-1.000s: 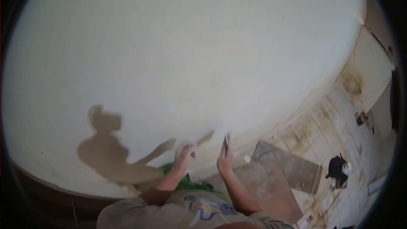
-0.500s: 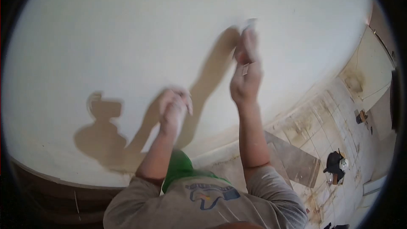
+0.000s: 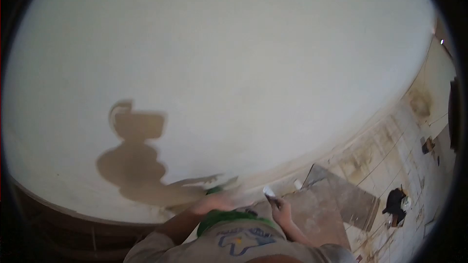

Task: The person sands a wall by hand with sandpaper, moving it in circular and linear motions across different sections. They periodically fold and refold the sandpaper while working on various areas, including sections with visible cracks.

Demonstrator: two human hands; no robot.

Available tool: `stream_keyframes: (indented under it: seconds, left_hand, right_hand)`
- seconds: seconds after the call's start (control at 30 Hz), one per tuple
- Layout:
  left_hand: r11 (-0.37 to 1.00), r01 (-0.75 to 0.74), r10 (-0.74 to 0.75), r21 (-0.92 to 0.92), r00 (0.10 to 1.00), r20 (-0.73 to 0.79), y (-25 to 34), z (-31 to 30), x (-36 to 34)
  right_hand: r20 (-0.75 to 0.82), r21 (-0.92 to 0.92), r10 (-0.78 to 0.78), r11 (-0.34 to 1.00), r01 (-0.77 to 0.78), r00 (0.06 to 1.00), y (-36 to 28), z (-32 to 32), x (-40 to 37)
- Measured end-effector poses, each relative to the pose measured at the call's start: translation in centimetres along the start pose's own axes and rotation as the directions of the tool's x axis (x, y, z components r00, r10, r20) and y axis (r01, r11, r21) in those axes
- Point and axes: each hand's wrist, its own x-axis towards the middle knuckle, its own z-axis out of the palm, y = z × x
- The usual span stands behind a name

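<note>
Now the right hand (image 3: 282,209) has dropped, clasping perhaps a scraper (image 3: 268,192), so I judge strokes on the wall (image 3: 268,78) beyond paused; the left hand (image 3: 214,204), blurred, I can't tell.

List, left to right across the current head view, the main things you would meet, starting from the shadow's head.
Head of the shadow → left hand, blurred → right hand, holding a pale-tipped tool → grey-brown sheet → black object.
</note>
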Motion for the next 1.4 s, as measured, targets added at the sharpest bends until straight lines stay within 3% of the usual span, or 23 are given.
stream_keyframes:
  seconds: [0.03,0.1,0.13,0.2,0.23,0.33,0.43,0.47,0.53,0.63,0.67,0.73,0.8,0.83,0.87,0.93,1.0,1.07,1.17,1.2,1.27,1.33,1.4]
  left_hand:
    - [0.988,-0.021,0.022,-0.155,1.0,0.008,-1.1,0.5,0.9]
    - [0.889,-0.048,0.066,-0.456,0.997,0.025,-3.6,1.7,2.8]
    - [0.769,-0.044,0.099,-0.638,0.994,0.051,-5.6,1.7,4.0]
    - [0.592,-0.092,0.199,-0.801,0.979,0.035,-5.8,2.9,5.4]
    - [0.573,-0.147,0.252,-0.806,0.968,0.002,-5.5,3.2,5.6]
    - [0.544,-0.302,0.376,-0.783,0.922,-0.094,-3.7,1.2,4.4]
    - [0.745,-0.301,0.246,-0.596,0.954,-0.174,1.2,-1.3,2.8]
    - [0.812,-0.317,0.177,-0.491,0.934,-0.31,2.2,-1.3,2.6]
    - [0.741,-0.318,-0.037,-0.591,0.86,-0.509,3.9,-1.0,1.7]
    - [0.928,-0.114,-0.03,-0.356,0.927,-0.373,5.8,-3.4,-1.8]
    - [0.937,-0.229,0.066,-0.264,0.859,-0.508,6.8,-4.0,-3.1]
    - [0.912,-0.409,0.269,-0.029,0.648,-0.712,9.1,-5.4,-6.1]
    - [0.756,-0.548,0.544,0.359,0.22,-0.81,10.0,-9.2,-9.2]
    - [0.633,-0.514,0.661,0.579,-0.031,-0.75,11.3,-11.6,-11.3]
    - [0.536,-0.267,0.762,0.801,-0.256,-0.595,15.7,-14.1,-14.2]
    - [0.379,0.261,0.858,0.888,-0.457,-0.232,22.8,-17.6,-17.5]
    - [0.363,0.463,0.896,0.809,-0.411,-0.167,24.6,-19.2,-18.0]
    - [0.397,0.438,0.914,0.806,-0.27,-0.304,24.2,-20.0,-15.7]
    - [0.229,0.565,0.968,0.793,-0.045,-0.248,24.6,-23.4,-7.5]
    - [0.32,0.677,0.915,0.663,-0.039,-0.401,23.5,-21.8,-4.3]
    - [0.453,0.54,0.847,0.709,-0.015,-0.531,21.3,-18.7,-1.5]
    - [0.537,0.439,0.762,0.72,0.115,-0.638,19.4,-14.7,0.0]
    - [0.634,0.391,0.675,0.668,0.143,-0.724,16.2,-11.5,2.8]
  right_hand:
    - [0.068,0.135,0.1,0.985,-0.108,0.993,-1.2,0.0,-1.5]
    - [0.155,0.337,-0.012,0.941,-0.042,0.988,-4.8,0.3,-2.3]
    - [0.185,0.423,-0.079,0.906,-0.006,0.98,-6.9,0.2,-1.9]
    - [0.176,0.433,-0.232,0.891,0.137,0.957,-11.6,0.2,-0.6]
    - [0.174,0.448,-0.309,0.87,0.204,0.935,-13.1,0.2,0.3]
    - [0.042,0.48,-0.29,0.845,0.236,0.956,-16.0,0.9,3.6]
    - [0.032,0.513,-0.3,0.824,0.242,0.953,-19.7,-0.5,6.2]
    - [0.076,0.514,-0.262,0.837,0.188,0.962,-19.6,-1.0,6.6]
    - [0.163,0.506,-0.185,0.859,0.079,0.969,-19.3,-1.6,7.7]
    - [0.207,0.459,-0.289,0.872,0.168,0.935,-17.4,-0.5,7.2]
    - [0.198,0.44,-0.366,0.862,0.251,0.909,-16.5,0.2,7.0]
    - [0.271,0.429,-0.374,0.872,0.237,0.887,-15.7,0.3,6.8]
    - [0.315,0.412,-0.357,0.886,0.212,0.879,-15.2,0.2,6.9]
    - [0.3,0.419,-0.327,0.889,0.184,0.896,-14.7,0.1,7.1]
    - [0.284,0.425,-0.291,0.892,0.152,0.914,-14.2,0.1,7.3]
    - [0.243,0.377,-0.251,0.915,0.147,0.937,-14.1,-0.1,7.6]
    - [0.237,0.388,-0.286,0.904,0.179,0.929,-14.3,-0.2,7.4]
    - [0.231,0.399,-0.323,0.892,0.213,0.918,-14.9,-0.5,7.4]
    - [0.237,0.432,-0.358,0.872,0.232,0.903,-15.6,-0.5,7.3]
    - [0.242,0.448,-0.362,0.864,0.227,0.9,-15.6,-0.3,7.3]
    - [0.24,0.471,-0.338,0.86,0.195,0.91,-15.6,-0.1,7.2]
    - [0.292,0.464,-0.303,0.874,0.142,0.907,-14.9,-0.1,6.8]
    - [0.327,0.438,-0.275,0.892,0.113,0.904,-14.1,-0.4,5.9]
